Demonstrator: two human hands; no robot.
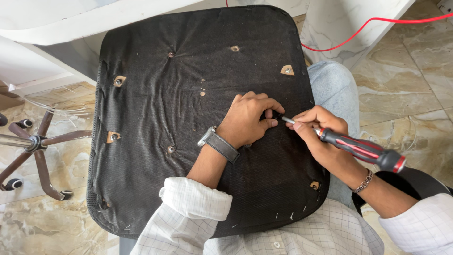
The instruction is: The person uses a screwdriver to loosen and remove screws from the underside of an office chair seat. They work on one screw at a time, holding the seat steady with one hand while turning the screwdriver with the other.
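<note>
Head view, one frame, logged as I watched remotely.

Item 1: chair seat (155, 108), black fabric underside up, lay across the person's lap; several mounting holes showed w/ metal inserts. Staples along near edge.

Item 2: screwdriver (358, 148), red/black handle, shaft pointing left toward a spot right of seat centre. Tip hidden by fingers, so I couldn't tell what fastener it met.

Item 3: left hand (247, 120), wristwatch on, forearm came up from bottom of frame; hand rested palm-down on fabric, fingers curled tight together around the tip area, pinching something small & dark, identity unclear.

Item 4: right hand (321, 130), chain bracelet at wrist, arm entered from lower right; grip was clamped on screwdriver, fingertips choked up near the shaft, handle butt trailing out past the wrist.

Handling note, my judgement: tool lay at a low angle to the seat; raising it nearer square to the hole, w/ left fingers steadying the tip, would've cut slip risk.

Surrounds: chair base (35, 151) w/ castors on marble floor at left; white desk (56, 23) above; red cable (377, 21) top right.
</note>
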